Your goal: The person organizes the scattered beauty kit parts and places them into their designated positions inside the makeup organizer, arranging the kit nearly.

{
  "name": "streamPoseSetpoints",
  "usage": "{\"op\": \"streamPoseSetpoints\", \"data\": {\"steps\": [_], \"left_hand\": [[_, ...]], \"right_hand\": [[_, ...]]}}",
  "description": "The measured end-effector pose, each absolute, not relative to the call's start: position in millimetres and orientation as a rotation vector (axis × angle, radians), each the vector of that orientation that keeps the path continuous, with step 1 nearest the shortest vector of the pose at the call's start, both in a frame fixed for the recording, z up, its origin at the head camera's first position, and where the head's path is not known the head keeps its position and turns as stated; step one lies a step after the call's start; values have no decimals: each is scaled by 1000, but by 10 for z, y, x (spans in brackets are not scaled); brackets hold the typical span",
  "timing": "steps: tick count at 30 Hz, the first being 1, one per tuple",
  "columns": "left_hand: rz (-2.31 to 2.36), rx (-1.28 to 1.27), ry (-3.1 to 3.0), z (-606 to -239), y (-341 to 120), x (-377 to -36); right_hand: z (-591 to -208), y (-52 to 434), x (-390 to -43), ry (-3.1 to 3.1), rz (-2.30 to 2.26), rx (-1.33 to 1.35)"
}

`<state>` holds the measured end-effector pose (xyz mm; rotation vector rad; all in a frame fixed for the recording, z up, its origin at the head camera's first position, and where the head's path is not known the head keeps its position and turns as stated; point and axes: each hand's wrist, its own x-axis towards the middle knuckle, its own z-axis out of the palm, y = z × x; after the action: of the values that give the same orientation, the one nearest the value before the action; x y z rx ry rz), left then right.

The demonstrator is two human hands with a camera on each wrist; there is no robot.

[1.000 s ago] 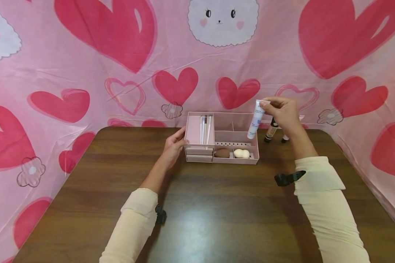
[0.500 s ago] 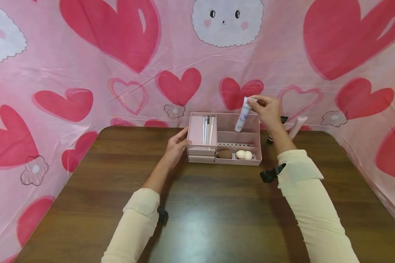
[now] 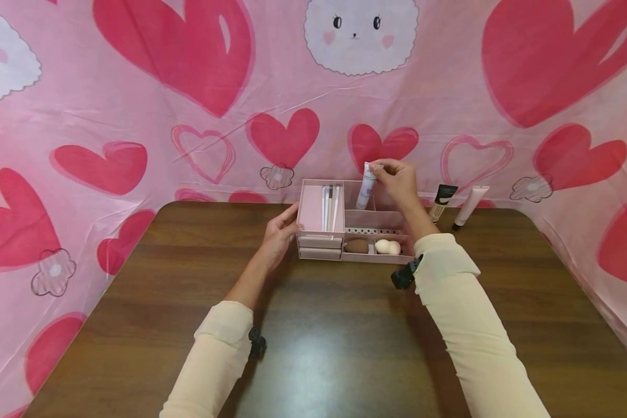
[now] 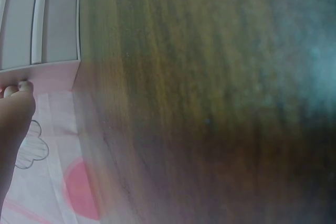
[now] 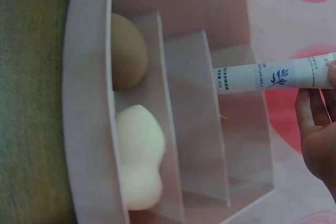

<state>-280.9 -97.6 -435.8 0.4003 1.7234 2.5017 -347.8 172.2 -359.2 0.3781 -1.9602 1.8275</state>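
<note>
Two hands work at a pink organizer (image 3: 381, 258) standing near the far edge of a dark wooden table (image 3: 334, 342). Pink cloth printed with red hearts and a white bunny face (image 3: 136, 87) hangs behind and around the table. The right hand (image 3: 397, 180) pinches a white tube (image 3: 366, 186) by its top, holding it upright over the organizer's rear compartment. The left hand (image 3: 279, 232), fingers relaxed, rests against the organizer's left side. Beside the organizer, two more tubes (image 3: 454, 204) lean against the cloth.
</note>
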Motion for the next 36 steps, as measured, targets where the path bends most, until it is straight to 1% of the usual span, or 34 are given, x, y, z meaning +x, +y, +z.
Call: {"op": "streamPoseSetpoints", "data": {"steps": [9, 19, 28, 36], "left_hand": [[2507, 415, 1716, -4351, -978, -2795], [2499, 430, 1723, -4353, -978, -2802], [2497, 408, 1743, -4346, -976, -2798], [2490, 386, 1747, -4340, -972, -2787]], "right_hand": [[-3761, 1630, -3476, -2227, 1621, 208], [-3847, 1613, -3502, -2275, 1618, 215], [-3830, 1664, -3493, -2326, 1574, 268], [-3839, 1700, -3480, -2380, 1557, 262]]}}
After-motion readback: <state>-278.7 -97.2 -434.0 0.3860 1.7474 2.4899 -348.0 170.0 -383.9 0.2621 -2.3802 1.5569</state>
